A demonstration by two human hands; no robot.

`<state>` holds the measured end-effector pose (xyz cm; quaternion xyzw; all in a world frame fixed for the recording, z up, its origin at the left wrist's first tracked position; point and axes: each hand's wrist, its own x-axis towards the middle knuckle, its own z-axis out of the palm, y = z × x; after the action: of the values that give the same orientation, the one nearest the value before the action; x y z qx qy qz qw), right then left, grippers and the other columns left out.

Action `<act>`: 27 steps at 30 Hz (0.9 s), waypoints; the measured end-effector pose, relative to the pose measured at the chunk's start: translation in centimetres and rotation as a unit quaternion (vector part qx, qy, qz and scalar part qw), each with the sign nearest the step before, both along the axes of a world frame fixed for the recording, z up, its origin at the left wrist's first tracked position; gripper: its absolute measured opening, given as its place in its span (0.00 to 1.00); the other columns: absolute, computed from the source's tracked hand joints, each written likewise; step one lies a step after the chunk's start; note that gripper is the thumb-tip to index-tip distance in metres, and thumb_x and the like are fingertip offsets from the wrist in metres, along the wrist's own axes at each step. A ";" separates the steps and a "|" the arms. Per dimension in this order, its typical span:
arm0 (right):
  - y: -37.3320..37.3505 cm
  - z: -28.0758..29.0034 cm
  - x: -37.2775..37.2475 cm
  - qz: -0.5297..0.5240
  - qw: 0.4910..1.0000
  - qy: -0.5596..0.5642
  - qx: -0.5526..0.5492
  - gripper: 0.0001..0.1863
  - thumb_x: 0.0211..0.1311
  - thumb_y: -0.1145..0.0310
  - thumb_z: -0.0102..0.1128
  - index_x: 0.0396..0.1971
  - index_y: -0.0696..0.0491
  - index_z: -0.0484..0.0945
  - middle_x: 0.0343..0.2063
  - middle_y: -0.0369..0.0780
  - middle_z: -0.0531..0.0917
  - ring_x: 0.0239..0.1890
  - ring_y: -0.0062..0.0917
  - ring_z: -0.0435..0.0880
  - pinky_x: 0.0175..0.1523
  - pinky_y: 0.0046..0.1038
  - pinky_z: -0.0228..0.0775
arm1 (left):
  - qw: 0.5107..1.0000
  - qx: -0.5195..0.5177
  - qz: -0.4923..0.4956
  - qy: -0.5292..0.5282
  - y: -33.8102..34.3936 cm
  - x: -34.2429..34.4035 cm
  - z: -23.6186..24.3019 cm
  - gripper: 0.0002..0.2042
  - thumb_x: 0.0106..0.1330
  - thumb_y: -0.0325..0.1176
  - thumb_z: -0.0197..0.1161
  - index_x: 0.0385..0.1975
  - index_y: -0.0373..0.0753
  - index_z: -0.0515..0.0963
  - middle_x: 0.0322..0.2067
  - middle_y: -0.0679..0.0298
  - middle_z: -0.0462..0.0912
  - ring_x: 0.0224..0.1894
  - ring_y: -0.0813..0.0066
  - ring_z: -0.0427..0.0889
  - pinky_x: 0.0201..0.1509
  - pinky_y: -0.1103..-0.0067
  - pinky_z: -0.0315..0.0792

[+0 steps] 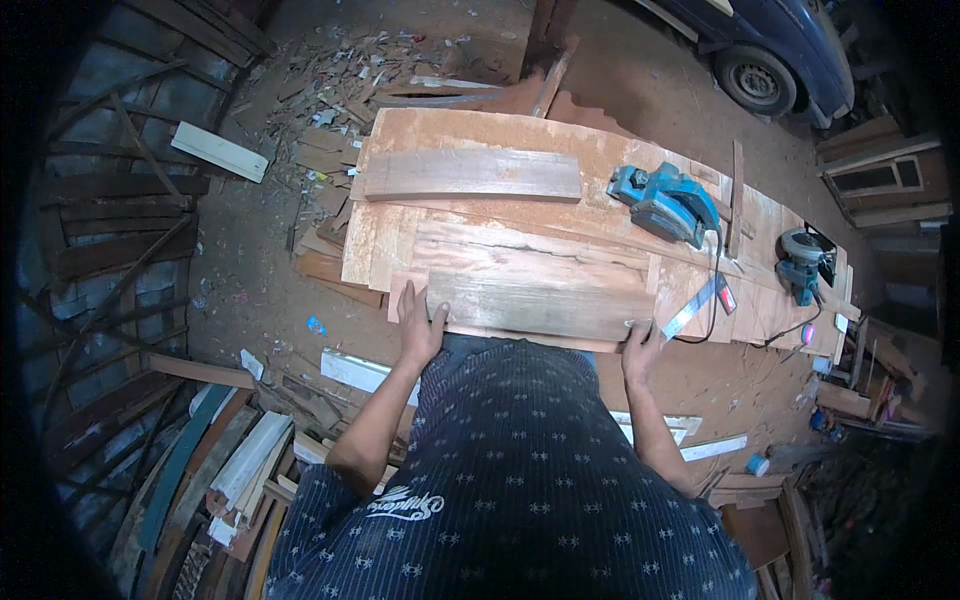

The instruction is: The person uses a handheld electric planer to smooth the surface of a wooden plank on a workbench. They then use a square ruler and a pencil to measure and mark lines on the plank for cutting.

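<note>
A greyish-brown wooden board [535, 305] lies lengthwise at the near edge of the work table, close against my body. My left hand [420, 325] is at its left end, thumb by the near corner and fingers extended along the end. The right end is gripped at the near corner by my right hand [642, 348], whose fingertips are partly hidden. Just beyond lies a lighter reddish plank [530, 250] with a dark crack along its far side. Farther back, a thick brown board [470, 174] rests on the sawdust-covered table [450, 128].
A teal electric planer [665, 203] stands at the table's right, its black cord trailing nearby. A metal square [690, 308] and a teal circular saw [800, 265] lie farther right. Wood scraps [335, 130] cover the floor at far left; stacked planks [250, 460] stand at lower left.
</note>
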<state>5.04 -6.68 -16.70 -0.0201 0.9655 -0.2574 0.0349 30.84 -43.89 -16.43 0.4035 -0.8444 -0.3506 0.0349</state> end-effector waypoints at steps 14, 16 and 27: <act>1.0 0.4 1.5 0.113 0.979 -0.140 -0.100 0.32 0.60 0.66 0.71 0.63 0.61 0.74 0.49 0.49 0.80 0.49 0.36 0.81 0.60 0.37 0.72 | 0.994 0.068 0.040 0.073 -4.6 3.2 -1.2 0.27 0.73 0.35 0.60 0.67 0.26 0.66 0.64 0.39 0.71 0.66 0.44 0.70 0.73 0.60 0.61; -0.7 3.8 1.5 0.152 0.971 -0.183 -0.024 0.34 0.57 0.72 0.71 0.65 0.59 0.72 0.48 0.49 0.79 0.48 0.36 0.81 0.59 0.37 0.72 | 0.990 0.092 0.054 0.090 -4.8 4.4 -3.3 0.28 0.73 0.34 0.61 0.69 0.26 0.65 0.65 0.39 0.71 0.68 0.47 0.69 0.74 0.62 0.61; -0.4 3.0 3.2 0.093 0.990 -0.104 0.014 0.38 0.56 0.79 0.63 0.70 0.58 0.64 0.43 0.55 0.80 0.50 0.53 0.80 0.59 0.46 0.73 | 0.978 0.146 0.057 0.138 -4.7 2.8 -2.1 0.35 0.69 0.30 0.67 0.73 0.26 0.59 0.69 0.42 0.68 0.72 0.55 0.68 0.77 0.66 0.59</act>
<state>8.20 -7.06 -13.74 -0.0823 0.9541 -0.2400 0.1591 33.61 -48.54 -18.57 0.3998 -0.7465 -0.5200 0.1119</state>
